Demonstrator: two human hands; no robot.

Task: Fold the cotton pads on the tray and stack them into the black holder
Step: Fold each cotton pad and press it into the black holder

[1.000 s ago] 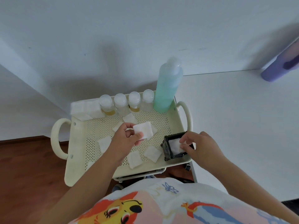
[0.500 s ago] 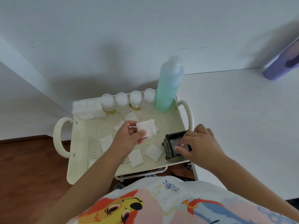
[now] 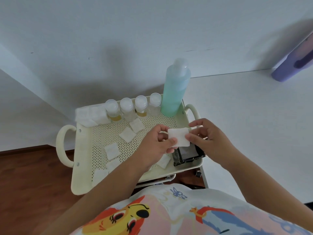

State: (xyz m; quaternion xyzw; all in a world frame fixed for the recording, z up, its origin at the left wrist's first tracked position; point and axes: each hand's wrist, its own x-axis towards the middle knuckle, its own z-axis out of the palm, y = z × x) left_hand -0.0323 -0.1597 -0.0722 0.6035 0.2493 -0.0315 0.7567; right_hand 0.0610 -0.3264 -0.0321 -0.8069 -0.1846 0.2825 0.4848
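White cotton, a single square cotton pad (image 3: 178, 137), is pinched between both hands above the cream perforated tray (image 3: 81, 167): the left hand (image 3: 155, 146) grips its left edge with thumb and fingers, the right hand (image 3: 208, 139) grips its right edge. The pad hangs just over the black holder (image 3: 188, 154), which sits at the tray's near right corner. Other loose pads (image 3: 111, 150) lie scattered flat across the tray floor. Four small capped bottles (image 3: 133, 107) and a tall green bottle (image 3: 175, 92) stand along the far edge, beside a stack of pads (image 3: 90, 115).
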